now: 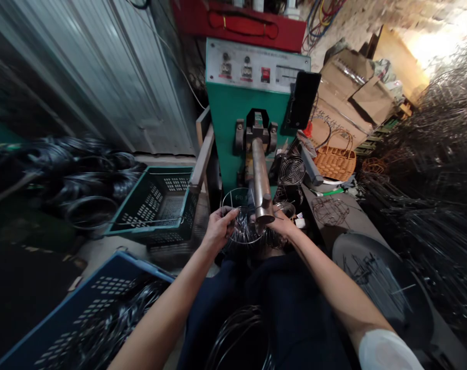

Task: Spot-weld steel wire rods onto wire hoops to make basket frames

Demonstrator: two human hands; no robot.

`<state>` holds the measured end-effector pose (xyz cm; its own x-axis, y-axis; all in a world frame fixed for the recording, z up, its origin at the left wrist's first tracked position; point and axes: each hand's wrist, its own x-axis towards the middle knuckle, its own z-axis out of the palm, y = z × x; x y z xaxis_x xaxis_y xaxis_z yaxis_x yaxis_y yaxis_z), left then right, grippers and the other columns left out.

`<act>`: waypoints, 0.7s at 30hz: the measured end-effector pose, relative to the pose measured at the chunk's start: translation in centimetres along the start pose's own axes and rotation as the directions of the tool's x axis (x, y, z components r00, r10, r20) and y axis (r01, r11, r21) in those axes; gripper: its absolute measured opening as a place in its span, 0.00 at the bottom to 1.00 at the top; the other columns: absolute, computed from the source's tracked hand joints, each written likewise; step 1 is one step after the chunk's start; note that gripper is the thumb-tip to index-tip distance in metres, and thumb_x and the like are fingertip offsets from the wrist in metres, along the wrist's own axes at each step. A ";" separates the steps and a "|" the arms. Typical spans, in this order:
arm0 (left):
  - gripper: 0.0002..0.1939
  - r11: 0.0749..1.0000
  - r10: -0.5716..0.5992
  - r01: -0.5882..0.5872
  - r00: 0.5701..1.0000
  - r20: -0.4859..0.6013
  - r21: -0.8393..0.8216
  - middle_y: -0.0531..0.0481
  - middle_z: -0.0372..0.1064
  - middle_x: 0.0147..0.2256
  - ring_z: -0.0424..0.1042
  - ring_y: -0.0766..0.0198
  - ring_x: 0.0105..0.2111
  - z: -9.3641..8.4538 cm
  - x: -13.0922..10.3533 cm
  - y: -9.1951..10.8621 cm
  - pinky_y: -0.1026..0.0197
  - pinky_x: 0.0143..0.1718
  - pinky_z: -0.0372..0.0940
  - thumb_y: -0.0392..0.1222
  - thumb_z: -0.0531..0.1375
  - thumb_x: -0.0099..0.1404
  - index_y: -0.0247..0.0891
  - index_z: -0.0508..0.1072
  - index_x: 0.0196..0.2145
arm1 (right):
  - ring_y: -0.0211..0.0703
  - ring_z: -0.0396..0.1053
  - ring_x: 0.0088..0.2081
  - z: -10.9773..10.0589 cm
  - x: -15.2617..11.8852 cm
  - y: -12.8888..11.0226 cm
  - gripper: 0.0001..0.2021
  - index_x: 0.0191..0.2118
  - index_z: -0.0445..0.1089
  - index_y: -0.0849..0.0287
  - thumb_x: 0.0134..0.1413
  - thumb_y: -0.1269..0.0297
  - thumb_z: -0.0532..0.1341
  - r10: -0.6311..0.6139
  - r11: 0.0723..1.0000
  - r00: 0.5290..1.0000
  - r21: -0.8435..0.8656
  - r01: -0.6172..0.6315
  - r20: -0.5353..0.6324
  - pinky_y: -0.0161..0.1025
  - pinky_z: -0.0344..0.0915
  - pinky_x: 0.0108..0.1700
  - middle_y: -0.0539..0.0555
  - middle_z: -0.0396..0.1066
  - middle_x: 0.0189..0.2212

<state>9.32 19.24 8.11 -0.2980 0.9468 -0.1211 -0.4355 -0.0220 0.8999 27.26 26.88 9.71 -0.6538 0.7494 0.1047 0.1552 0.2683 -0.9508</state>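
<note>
— Where do we find the wire hoop (244, 243)?
— Just in front of the green machine (228, 133), beside and partly behind the lower end of its metal cylinder (258, 169), above our lap.

— How do we hold it?
— Our left hand (219, 226) pinches the near left side of the rim between thumb and fingers, probably to steady the hoop while leaving most of its curve free.

— And the right?
— Our right hand (282, 224) reaches in from the other side of the cylinder, seemingly to work opposite the left. The metal hides its fingertips; we cannot tell what, if anything, they grip.

— What surrounds us?
— A green crate (120, 205) and a blue crate (102, 272) flank our left, the blue one filled with dark wire, likely within an easy reach. On our right, a round pan (414, 277) bears thin rods, perhaps gathered there to prevent scattering.

— And farther out?
— A phone (305, 100) leans upright at the machine's right edge, seemingly for an easy view. A wicker basket (335, 162) sits beyond the pan, near cardboard boxes (343, 82).
</note>
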 end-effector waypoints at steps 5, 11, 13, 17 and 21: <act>0.15 1.000 0.005 -0.004 1.000 -0.008 0.012 0.59 0.61 0.14 0.49 0.78 0.08 0.2 -0.1 0.0 0.71 0.09 0.41 0.46 0.68 0.49 0.36 0.66 0.24 | 0.42 0.67 0.28 0.2 -0.5 0.0 0.15 0.25 0.72 0.62 0.46 0.53 0.62 0.053 0.996 0.999 0.066 -0.053 -0.005 0.36 0.64 0.33 0.51 0.69 0.22; 0.15 1.000 0.000 0.000 1.000 -0.009 0.014 0.60 0.60 0.13 0.49 0.78 0.08 0.2 0.0 0.0 0.71 0.09 0.41 0.46 0.68 0.49 0.36 0.66 0.24 | 0.37 0.60 0.23 0.2 -0.2 0.1 0.18 0.24 0.70 0.62 0.47 0.49 0.59 0.068 0.995 0.997 0.073 -0.066 -0.026 0.34 0.60 0.28 0.50 0.65 0.19; 0.15 1.000 0.005 -0.005 1.000 -0.001 0.012 0.59 0.61 0.14 0.49 0.78 0.08 0.1 0.2 -0.1 0.71 0.09 0.41 0.46 0.68 0.50 0.36 0.66 0.25 | 0.36 0.59 0.24 0.1 -0.2 -0.3 0.18 0.22 0.69 0.62 0.46 0.50 0.60 0.056 0.997 0.998 0.052 -0.054 -0.026 0.34 0.59 0.29 0.49 0.63 0.19; 0.15 1.000 0.001 -0.001 1.000 0.011 0.026 0.59 0.62 0.14 0.49 0.77 0.08 -0.2 0.4 -0.2 0.71 0.09 0.42 0.47 0.68 0.50 0.36 0.66 0.25 | 0.36 0.57 0.24 -0.3 -0.4 -1.1 0.15 0.20 0.67 0.63 0.43 0.54 0.63 0.031 0.999 1.000 -0.019 -0.031 -0.002 0.33 0.56 0.29 0.47 0.60 0.18; 0.17 0.998 -0.055 0.056 0.998 -0.013 0.030 0.59 0.61 0.13 0.49 0.77 0.07 -0.3 0.6 0.0 0.71 0.08 0.42 0.48 0.68 0.47 0.36 0.65 0.24 | 0.36 0.59 0.25 -0.2 0.0 -0.8 0.14 0.21 0.68 0.63 0.44 0.56 0.63 0.027 0.997 1.000 -0.069 -0.027 -0.004 0.32 0.57 0.29 0.48 0.62 0.19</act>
<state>8.86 19.72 7.92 -0.2848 0.9423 -0.1761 -0.4256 0.0404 0.9040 27.32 26.79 10.56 -0.6467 0.7586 0.0799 0.2238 0.2888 -0.9309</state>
